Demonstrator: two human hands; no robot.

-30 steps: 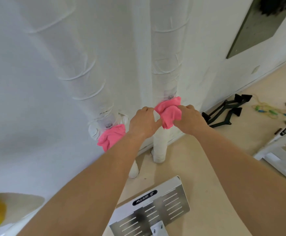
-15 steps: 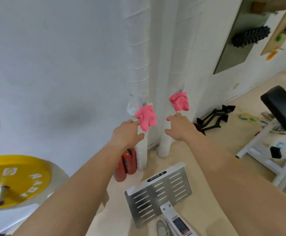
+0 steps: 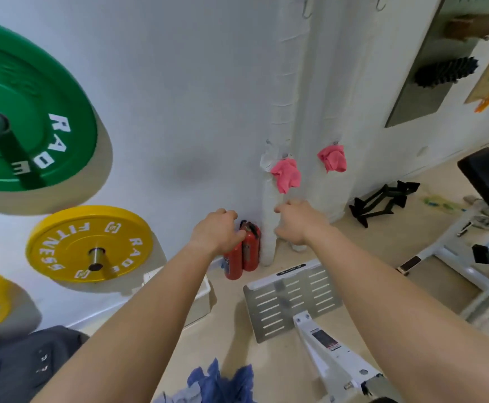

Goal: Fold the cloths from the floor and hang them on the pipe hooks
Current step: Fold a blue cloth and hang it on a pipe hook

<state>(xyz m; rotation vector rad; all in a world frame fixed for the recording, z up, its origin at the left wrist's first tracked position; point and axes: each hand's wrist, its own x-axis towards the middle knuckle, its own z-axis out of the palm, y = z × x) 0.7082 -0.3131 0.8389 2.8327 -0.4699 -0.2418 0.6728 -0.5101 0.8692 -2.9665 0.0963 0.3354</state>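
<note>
far left: green plate point(image 3: 31, 112) and yellow plate point(image 3: 89, 242) sit on wall pegs, apart from the work area.

left hand point(image 3: 217, 231): raised in the air, back toward the camera, fingers loosely curled, holding nothing. it overlaps the red extinguishers point(image 3: 246, 257) in view only; those stand on the floor against the wall, and i judge there is no contact.

bottom edge, between the forearms: blue cloths point(image 3: 220, 382) lie crumpled and unfolded on the floor. judgement: these are the remaining task items, so the job is partly done.

left pipe point(image 3: 288, 82): wrapped in white, running floor to ceiling. a pink cloth point(image 3: 286, 174) hangs bunched from a small hook on it. gathering the cloth at one point lets the hook carry it without the cloth trailing down.

right hand point(image 3: 298, 222): just below that pink cloth and apart from it, fingers relaxed and half bent, empty.

right pipe point(image 3: 336, 112): a second pink cloth point(image 3: 333, 158) hangs the same way, at about the same height. higher up, a spare hook point(image 3: 306, 10) shows on the left pipe and another near the right pipe; judgement: they are free for the blue cloths.

right: slotted metal plate point(image 3: 292, 298) on the floor, black bench point(image 3: 487, 181) beyond it.

next move, judged: both hands go down to the blue cloths, fold one, then lift it to a free hook. risk: a thick fold may slip off a small hook.
</note>
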